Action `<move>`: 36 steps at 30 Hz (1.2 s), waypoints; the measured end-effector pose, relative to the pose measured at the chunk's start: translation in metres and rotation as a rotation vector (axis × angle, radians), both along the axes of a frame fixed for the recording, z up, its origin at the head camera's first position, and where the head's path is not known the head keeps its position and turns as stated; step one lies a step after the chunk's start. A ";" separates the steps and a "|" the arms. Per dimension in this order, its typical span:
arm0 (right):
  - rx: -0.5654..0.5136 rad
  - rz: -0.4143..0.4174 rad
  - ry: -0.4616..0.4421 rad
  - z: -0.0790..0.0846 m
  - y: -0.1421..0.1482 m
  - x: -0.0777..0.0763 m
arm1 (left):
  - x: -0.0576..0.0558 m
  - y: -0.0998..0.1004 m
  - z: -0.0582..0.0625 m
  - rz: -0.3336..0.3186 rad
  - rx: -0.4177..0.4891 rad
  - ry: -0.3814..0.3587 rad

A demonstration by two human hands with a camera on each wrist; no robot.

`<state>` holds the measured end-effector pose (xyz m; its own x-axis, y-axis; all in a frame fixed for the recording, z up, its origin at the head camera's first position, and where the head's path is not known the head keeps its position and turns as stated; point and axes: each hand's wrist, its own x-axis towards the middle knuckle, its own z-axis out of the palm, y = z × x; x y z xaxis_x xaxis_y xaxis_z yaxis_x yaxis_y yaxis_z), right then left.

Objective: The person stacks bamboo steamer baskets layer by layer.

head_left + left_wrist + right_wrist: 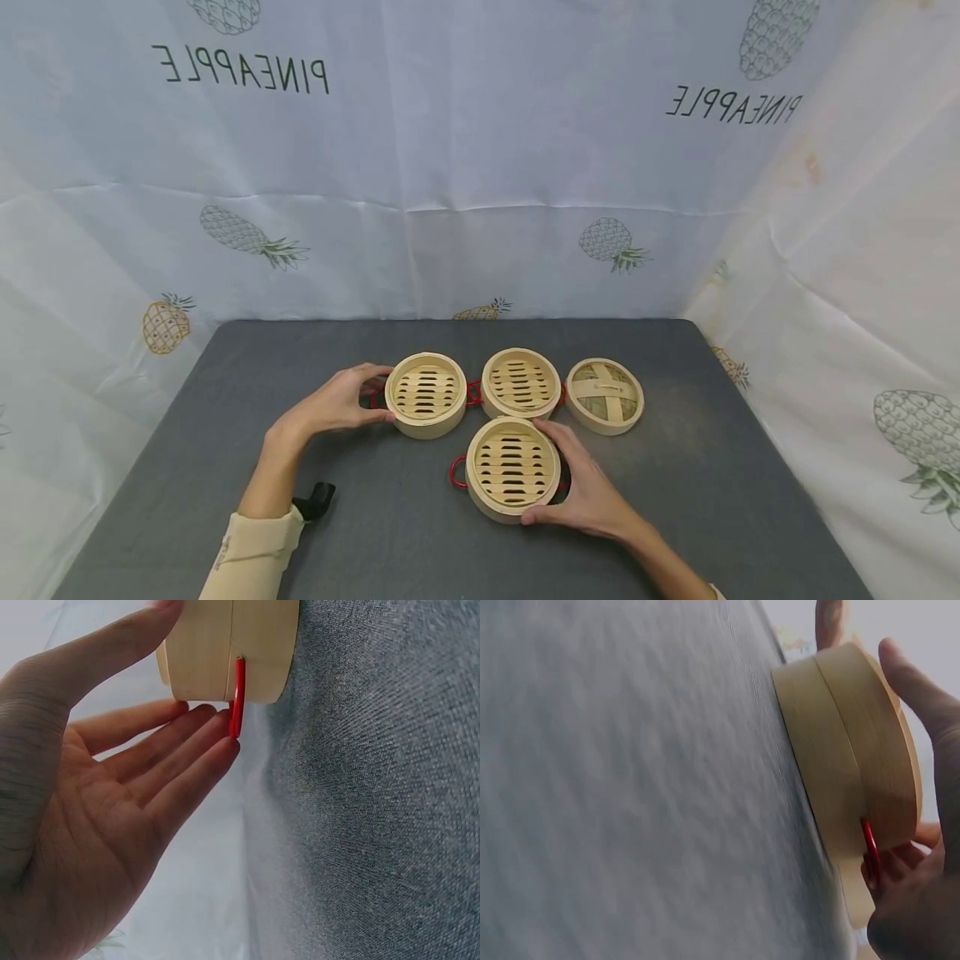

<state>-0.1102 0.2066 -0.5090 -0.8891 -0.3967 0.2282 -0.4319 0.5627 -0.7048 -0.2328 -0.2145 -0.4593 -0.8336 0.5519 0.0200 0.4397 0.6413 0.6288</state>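
Beside the left bamboo steamer basket [427,429], my left hand [341,400] has its thumb at the near side and fingers at the far left. The fingers look fairly straight in the left wrist view, their tips by the basket's wall and red handle [237,697]. Nearest to me is another steamer basket [491,500], slatted inside, which my right hand [581,492] grips from the right. Its thumb lies at the front of the rim and its fingers reach round the back. In the right wrist view this basket's wall [829,757] stands close over the table.
A third steamer basket [521,383] sits behind the gripped one, between the left basket and a round woven lid [604,396] with crossed bands. All stand on a dark grey table [375,533]. Behind it hangs a white pineapple-print cloth [480,150].
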 end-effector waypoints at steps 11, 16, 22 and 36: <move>0.073 -0.055 -0.014 0.003 -0.014 0.007 | 0.002 0.001 0.001 -0.006 0.003 0.007; 0.063 -0.097 -0.035 0.005 -0.019 0.007 | 0.001 0.001 0.001 -0.007 0.004 0.005; 0.037 -0.093 -0.024 0.004 -0.018 0.003 | 0.002 0.000 0.002 -0.004 0.000 0.002; 0.016 -0.034 0.009 0.014 -0.021 0.001 | 0.000 0.001 0.002 0.013 -0.012 -0.010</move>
<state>-0.1091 0.1861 -0.4946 -0.9000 -0.3700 0.2304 -0.4189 0.5883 -0.6917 -0.2330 -0.2131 -0.4573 -0.8410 0.5411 0.0051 0.4249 0.6545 0.6254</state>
